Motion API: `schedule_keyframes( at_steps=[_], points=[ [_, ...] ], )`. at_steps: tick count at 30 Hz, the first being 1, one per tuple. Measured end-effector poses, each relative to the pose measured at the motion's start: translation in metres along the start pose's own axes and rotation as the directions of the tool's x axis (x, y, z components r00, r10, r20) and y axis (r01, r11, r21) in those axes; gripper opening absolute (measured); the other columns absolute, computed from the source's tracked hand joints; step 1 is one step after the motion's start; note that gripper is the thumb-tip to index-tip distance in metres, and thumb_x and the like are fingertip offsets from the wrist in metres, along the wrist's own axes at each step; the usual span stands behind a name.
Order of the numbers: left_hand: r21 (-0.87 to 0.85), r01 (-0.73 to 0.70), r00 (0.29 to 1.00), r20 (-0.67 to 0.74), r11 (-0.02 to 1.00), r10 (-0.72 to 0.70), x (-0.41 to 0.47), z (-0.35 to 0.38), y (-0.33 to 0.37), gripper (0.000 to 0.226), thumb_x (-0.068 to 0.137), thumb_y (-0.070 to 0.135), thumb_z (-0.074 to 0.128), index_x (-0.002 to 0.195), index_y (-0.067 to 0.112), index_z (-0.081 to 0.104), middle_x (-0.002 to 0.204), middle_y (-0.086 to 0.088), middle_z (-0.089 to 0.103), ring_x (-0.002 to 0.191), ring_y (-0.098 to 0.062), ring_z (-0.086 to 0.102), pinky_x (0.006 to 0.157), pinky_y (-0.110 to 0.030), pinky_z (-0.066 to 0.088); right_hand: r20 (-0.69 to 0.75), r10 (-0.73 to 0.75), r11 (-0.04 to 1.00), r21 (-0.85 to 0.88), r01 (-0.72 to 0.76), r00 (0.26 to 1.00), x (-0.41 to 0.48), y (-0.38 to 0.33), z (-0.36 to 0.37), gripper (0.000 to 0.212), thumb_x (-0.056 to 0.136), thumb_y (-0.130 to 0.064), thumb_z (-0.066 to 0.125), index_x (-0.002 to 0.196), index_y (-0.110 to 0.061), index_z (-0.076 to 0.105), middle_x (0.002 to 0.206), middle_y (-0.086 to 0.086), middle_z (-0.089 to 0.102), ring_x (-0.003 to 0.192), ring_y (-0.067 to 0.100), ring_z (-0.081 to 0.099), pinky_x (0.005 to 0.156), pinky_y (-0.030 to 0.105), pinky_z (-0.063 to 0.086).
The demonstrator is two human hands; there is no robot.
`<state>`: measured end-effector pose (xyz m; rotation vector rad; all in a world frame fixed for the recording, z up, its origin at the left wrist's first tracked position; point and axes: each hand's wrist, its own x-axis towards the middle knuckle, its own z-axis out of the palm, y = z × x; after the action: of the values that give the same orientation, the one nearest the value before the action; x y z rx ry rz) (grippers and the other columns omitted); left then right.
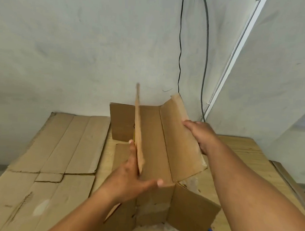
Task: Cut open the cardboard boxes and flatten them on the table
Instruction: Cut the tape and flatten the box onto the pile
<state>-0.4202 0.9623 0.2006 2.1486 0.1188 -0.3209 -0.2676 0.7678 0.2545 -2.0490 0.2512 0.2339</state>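
1. Flattened cardboard (59, 146) lies on the table (242, 154), left of the left fingers; that part is judged done.
2. Left hand (128, 177) pinches the upright left panel of the cut box (154, 146) between thumb and fingers.
3. The cut box stands between both hands, opened but not flat.
4. Right hand (201, 135), fingers straight, presses the right panel outward.
5. Next move: push both panels down flat.
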Motion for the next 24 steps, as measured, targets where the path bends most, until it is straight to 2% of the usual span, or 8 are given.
schedule_keyframes(
  at_steps=[2,4,7,10,15,19,22,24],
  points=[
    [-0.025,0.086,0.982,-0.168,0.996,-0.089,0.004,0.001,-0.005,0.085,0.092,0.049,0.065,0.158,0.018,0.021,0.139,0.008,0.056,0.118,-0.01,0.057,0.098,-0.025,0.047,-0.237,-0.12,0.956,-0.289,0.049,0.964,0.001,0.007,-0.015,0.064,0.089,-0.066,0.055,0.127,-0.016,0.062,0.122,0.009,0.067,0.107,0.032,0.063,0.09,0.04,0.051],
    [-0.06,0.178,0.94,-0.285,0.982,-0.188,0.014,0.002,-0.009,0.055,0.1,0.036,0.057,0.149,0.015,0.041,0.136,-0.002,0.059,0.124,-0.022,0.056,0.098,-0.027,0.044,-0.275,-0.174,0.897,-0.441,0.037,0.945,-0.01,0.012,-0.024,0.076,0.087,-0.074,0.048,0.144,-0.023,0.043,0.139,0.01,0.054,0.12,0.036,0.056,0.088,0.041,0.047],
    [-0.069,0.254,0.903,-0.341,0.965,-0.262,0.037,-0.003,-0.01,0.05,0.1,0.032,0.058,0.144,0.011,0.047,0.139,-0.01,0.057,0.128,-0.03,0.053,0.105,-0.034,0.043,-0.035,-0.081,0.758,-0.651,0.038,0.996,-0.034,0.03,-0.009,0.099,0.078,-0.084,0.048,0.155,-0.033,0.012,0.155,0.012,0.031,0.134,0.039,0.044,0.098,0.049,0.044],
    [-0.138,0.314,0.869,-0.357,0.939,-0.343,0.059,-0.01,-0.01,0.052,0.092,0.041,0.066,0.133,0.01,0.057,0.128,-0.011,0.065,0.116,-0.031,0.061,0.1,-0.039,0.05,0.15,0.098,0.61,-0.79,0.059,0.984,-0.052,0.059,0.024,0.106,0.081,-0.08,0.051,0.158,-0.032,-0.003,0.155,0.011,0.038,0.134,0.038,0.046,0.098,0.046,0.046],
    [-0.187,0.265,0.764,-0.558,0.946,-0.324,0.06,-0.017,-0.01,0.075,0.069,0.073,0.073,0.114,0.014,0.062,0.098,-0.006,0.074,0.088,-0.029,0.071,0.076,-0.041,0.059,0.116,-0.107,0.509,-0.847,0.154,0.988,-0.042,0.072,0.036,0.053,0.093,-0.06,0.056,0.131,-0.023,0.049,0.115,0.004,0.062,0.107,0.027,0.06,0.07,0.033,0.042],
    [-0.104,0.328,0.593,-0.751,0.939,-0.291,0.048,-0.029,-0.027,0.044,0.087,0.053,0.071,0.111,0.018,0.062,0.096,-0.006,0.07,0.082,-0.024,0.063,0.067,-0.038,0.053,0.167,-0.172,0.451,-0.863,0.229,0.971,-0.025,0.079,0.038,0.045,0.092,-0.062,0.054,0.119,-0.026,0.057,0.116,0.004,0.064,0.108,0.027,0.06,0.072,0.032,0.041],
    [0.168,0.43,0.625,-0.765,0.887,-0.158,0.048,-0.018,-0.043,0.062,0.093,0.054,0.061,0.14,0.018,0.042,0.114,-0.013,0.067,0.096,-0.031,0.061,0.084,-0.044,0.052,0.196,-0.213,0.399,-0.877,0.268,0.957,-0.009,0.082,0.047,0.043,0.092,-0.063,0.053,0.116,-0.028,0.058,0.113,0.003,0.065,0.104,0.027,0.061,0.074,0.033,0.043],
    [0.4,0.432,0.699,-0.715,0.808,-0.019,0.051,-0.001,-0.048,0.086,0.09,0.067,0.054,0.154,0.023,0.017,0.147,-0.019,0.044,0.128,-0.036,0.049,0.101,-0.05,0.043,0.21,-0.22,0.359,-0.891,0.279,0.953,0.002,0.083,0.056,0.042,0.093,-0.063,0.052,0.114,-0.027,0.057,0.111,0.002,0.066,0.102,0.025,0.061,0.076,0.035,0.041]
  ],
)
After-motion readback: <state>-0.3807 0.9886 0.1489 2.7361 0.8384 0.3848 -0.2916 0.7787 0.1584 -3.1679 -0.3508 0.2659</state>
